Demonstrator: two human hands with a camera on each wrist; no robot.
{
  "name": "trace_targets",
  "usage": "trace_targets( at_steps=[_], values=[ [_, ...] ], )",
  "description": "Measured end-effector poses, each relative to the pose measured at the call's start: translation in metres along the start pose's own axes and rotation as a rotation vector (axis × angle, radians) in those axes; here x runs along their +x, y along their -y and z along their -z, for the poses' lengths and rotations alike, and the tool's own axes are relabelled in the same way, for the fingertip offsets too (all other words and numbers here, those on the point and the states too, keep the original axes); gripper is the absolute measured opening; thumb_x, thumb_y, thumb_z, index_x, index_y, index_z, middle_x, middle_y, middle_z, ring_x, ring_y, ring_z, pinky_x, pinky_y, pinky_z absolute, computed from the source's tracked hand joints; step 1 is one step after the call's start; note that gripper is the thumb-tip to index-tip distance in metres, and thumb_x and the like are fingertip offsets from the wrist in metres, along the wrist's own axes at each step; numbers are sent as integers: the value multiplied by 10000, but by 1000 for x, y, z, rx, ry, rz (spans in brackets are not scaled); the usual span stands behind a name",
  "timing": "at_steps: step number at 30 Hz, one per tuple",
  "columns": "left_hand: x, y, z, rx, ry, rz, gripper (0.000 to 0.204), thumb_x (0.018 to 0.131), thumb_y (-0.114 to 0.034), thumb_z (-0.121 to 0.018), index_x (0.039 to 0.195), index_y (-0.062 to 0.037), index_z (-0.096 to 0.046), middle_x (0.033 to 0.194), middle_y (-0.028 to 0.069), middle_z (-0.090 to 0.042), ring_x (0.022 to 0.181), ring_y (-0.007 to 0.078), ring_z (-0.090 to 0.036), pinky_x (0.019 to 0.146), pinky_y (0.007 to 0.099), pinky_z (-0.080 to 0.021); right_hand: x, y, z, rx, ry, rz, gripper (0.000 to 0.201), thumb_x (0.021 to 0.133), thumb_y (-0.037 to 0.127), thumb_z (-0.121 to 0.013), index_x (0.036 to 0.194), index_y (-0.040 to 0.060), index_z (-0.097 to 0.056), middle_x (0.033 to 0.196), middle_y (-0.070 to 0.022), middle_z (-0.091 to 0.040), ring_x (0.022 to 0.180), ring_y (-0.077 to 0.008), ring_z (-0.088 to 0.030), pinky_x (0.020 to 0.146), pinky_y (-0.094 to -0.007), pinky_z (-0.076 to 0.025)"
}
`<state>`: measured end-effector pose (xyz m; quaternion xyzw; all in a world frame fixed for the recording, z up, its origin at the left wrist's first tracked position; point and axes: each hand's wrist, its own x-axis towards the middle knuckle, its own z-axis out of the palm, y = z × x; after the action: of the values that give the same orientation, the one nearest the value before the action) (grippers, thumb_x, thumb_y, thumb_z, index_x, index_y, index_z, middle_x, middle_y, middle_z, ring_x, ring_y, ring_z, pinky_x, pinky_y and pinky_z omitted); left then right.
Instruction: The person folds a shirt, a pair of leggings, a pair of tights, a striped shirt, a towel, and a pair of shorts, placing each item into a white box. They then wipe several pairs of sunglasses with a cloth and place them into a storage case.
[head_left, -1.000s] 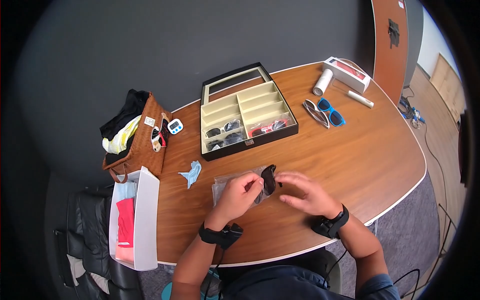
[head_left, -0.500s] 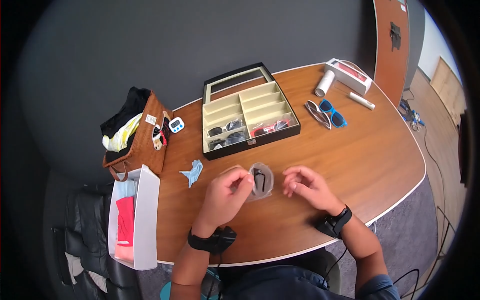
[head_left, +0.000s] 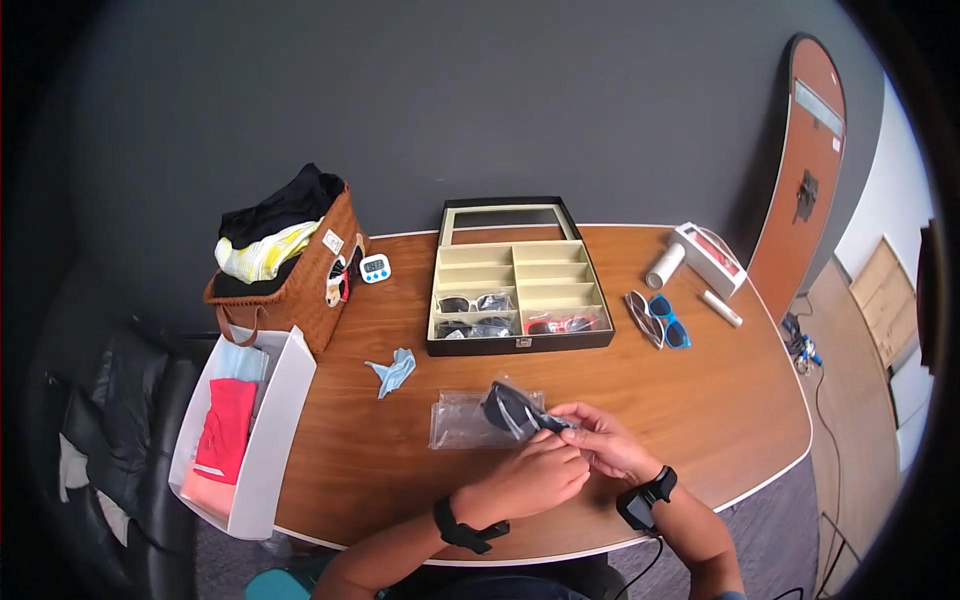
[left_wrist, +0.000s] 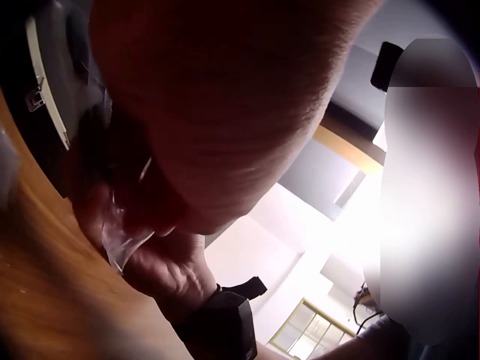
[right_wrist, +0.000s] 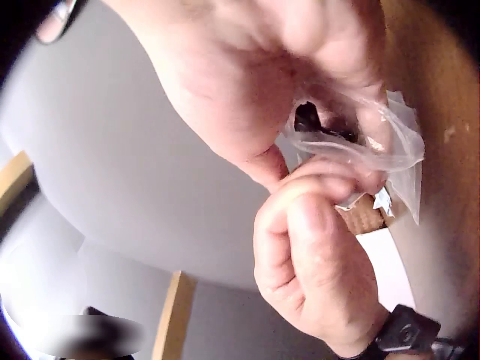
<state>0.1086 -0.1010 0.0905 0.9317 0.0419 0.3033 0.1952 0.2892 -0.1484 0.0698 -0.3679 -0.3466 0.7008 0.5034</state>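
Dark sunglasses [head_left: 510, 408] sit inside a clear plastic bag, held up between both hands above the table's near part. My right hand [head_left: 612, 446] grips the bag's right end, with thumb and fingers round it. The left hand [head_left: 535, 478] pinches the bag's near edge beside it. In the right wrist view, the bag's mouth [right_wrist: 360, 150] gapes round a black part of the glasses, and the left hand [right_wrist: 315, 247] has its fingers curled at the edge. More clear bags [head_left: 462, 422] lie flat on the table behind and left of the hands.
An open display case [head_left: 520, 342] holds several glasses in its front compartments. White-framed and blue sunglasses [head_left: 669, 322] lie right of it, near a white tube [head_left: 665, 265] and a white box [head_left: 712, 262]. Leftward are a blue cloth [head_left: 393, 371], timer [head_left: 375, 268], wicker basket [head_left: 325, 280] and white bin [head_left: 268, 440].
The sunglasses in their bag have been turned and raised across the loose bags. My right hand has come in and taken hold of the bag; the left has moved right. The head view has shifted.
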Motion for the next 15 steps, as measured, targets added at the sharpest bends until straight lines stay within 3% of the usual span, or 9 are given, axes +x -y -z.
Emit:
trace_targets(
  at_steps=[2, 4, 6, 8, 10, 12, 13, 15],
  values=[
    [-7, 10, 11, -240, -38, 69, 98, 862, -110, -641, 813, -30, -612, 872, 91, -613, 857, 265, -590, 805, 381, -470, 9, 20, -3, -92, -69, 32, 338, 948, 98, -607, 1269, 43, -518, 1154, -72, -617, 1023, -139, -599, 862, -255, -516],
    [-14, 24, 38, -296, -90, 166, 91, 879, -108, -634, 863, -20, -619, 898, 111, -618, 853, 287, -594, 789, 365, -480, 22, 62, -2, -246, -172, 220, 305, 938, 93, -622, 1228, 40, -542, 1103, -41, -631, 943, -116, -594, 821, -254, -510],
    [-34, 56, 44, -268, -182, 303, 100, 885, -104, -626, 910, -7, -625, 914, 119, -623, 870, 304, -598, 785, 365, -492, 48, 101, 16, -680, -226, 367, 261, 939, 80, -608, 1191, 24, -567, 1053, -39, -642, 904, -113, -590, 799, -267, -500],
    [-54, 83, 51, -224, -209, 373, 117, 884, -117, -629, 921, -6, -630, 905, 130, -627, 856, 310, -608, 769, 376, -498, 84, 127, 56, -1065, -297, 397, 238, 937, 67, -592, 1169, 12, -584, 980, -46, -652, 887, -114, -582, 795, -284, -492],
    [-73, 104, 53, -177, -233, 451, 135, 882, -130, -633, 932, -4, -635, 897, 141, -631, 842, 316, -618, 753, 386, -503, 106, 153, 47, -1134, -330, 252, 240, 936, 94, -595, 1161, 8, -599, 939, -50, -660, 887, -130, -590, 802, -303, -491],
    [-88, 117, 51, -326, -163, 641, 160, 910, -138, -622, 970, 10, -628, 920, 124, -635, 850, 241, -633, 761, 336, -502, 137, 165, 73, -1313, -188, 174, 236, 937, 85, -591, 1161, 14, -611, 948, -52, -665, 897, -130, -596, 810, -303, -495],
    [-89, 120, 52, -327, -173, 643, 160, 910, -138, -622, 970, 10, -628, 920, 124, -635, 850, 241, -633, 761, 336, -502, 150, 167, 81, -1321, -180, 172, 236, 937, 85, -591, 1161, 14, -611, 948, -52, -665, 897, -130, -596, 810, -303, -495],
    [-93, 122, 50, -376, -176, 662, 172, 917, -154, -625, 973, 8, -631, 914, 122, -637, 848, 214, -638, 754, 324, -500, 169, 164, 95, -1284, -85, -63, 237, 923, 109, -613, 1147, 44, -649, 981, -101, -685, 910, -172, -630, 828, -314, -502]
  ],
)
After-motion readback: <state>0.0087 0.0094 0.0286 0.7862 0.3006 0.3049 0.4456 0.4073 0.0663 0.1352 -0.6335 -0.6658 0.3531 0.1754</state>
